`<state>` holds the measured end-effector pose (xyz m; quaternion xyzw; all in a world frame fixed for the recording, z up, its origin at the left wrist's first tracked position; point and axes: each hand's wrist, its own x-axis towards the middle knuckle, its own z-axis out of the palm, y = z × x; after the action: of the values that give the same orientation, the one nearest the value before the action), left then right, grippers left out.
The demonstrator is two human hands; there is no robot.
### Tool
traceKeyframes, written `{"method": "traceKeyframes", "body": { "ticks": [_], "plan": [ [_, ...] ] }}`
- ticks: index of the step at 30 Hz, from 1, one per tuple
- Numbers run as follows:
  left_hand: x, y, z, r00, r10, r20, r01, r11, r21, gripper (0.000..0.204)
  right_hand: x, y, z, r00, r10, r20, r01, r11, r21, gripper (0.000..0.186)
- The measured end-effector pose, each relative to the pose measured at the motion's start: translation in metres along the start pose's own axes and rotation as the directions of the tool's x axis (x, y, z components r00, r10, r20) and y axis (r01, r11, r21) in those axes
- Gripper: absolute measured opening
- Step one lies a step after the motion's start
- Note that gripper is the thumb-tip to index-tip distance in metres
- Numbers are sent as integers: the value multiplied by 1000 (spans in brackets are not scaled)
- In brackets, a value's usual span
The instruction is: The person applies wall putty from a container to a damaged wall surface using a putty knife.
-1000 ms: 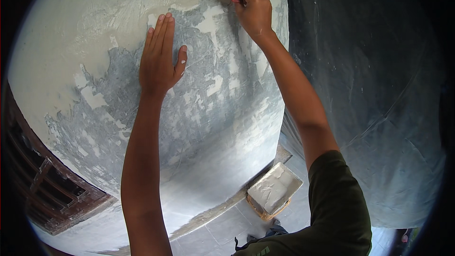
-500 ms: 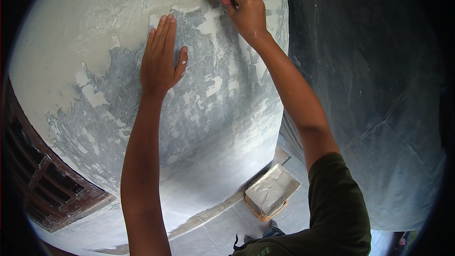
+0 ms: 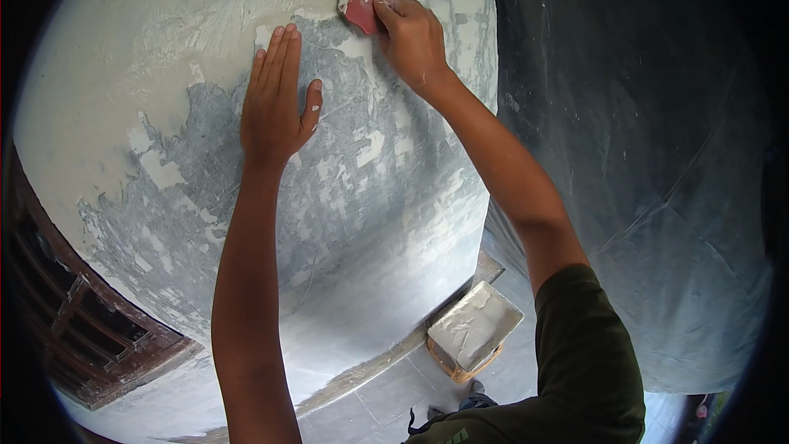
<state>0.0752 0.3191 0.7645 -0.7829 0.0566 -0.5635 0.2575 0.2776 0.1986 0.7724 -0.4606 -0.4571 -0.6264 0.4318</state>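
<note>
My right hand grips a red putty knife smeared with pale filler, its blade against the upper part of the wall. Fingers stretched out and thumb apart, my left hand lies flat on the wall, lower and to the left of the knife. Smooth cream filler coats the wall's upper left. Around and below my hands the surface is bare grey with ragged white patches. Flecks of white filler stick to my left thumb.
On the tiled floor below stands a rectangular tub of pale filler, on an orange-brown support. A dark plastic sheet hangs along the right side. At the lower left, a brown wooden window frame with bars is set in the wall.
My right hand has moved the putty knife down and a little left across the wall. The left hand stays pressed in nearly the same place.
</note>
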Motion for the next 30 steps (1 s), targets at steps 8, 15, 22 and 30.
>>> {"method": "traceKeyframes", "body": {
  "ticks": [8,15,22,30],
  "plan": [
    [-5,-6,-8,1000,-6,20,5,998,57,60,-39,-37,-25,994,79,74,-95,964,249,47],
    [-6,-6,-3,1000,7,-30,-6,1000,30,58,-13,43,9,999,-51,9,51,998,-40,48],
    [-8,-7,-5,1000,-24,-3,24,1000,5,56,-77,-6,-24,993,101,60,-113,967,227,52],
    [-5,-8,0,1000,-4,-7,4,1000,16,57,-23,61,8,992,52,117,-34,989,-147,41]
  ]
}}
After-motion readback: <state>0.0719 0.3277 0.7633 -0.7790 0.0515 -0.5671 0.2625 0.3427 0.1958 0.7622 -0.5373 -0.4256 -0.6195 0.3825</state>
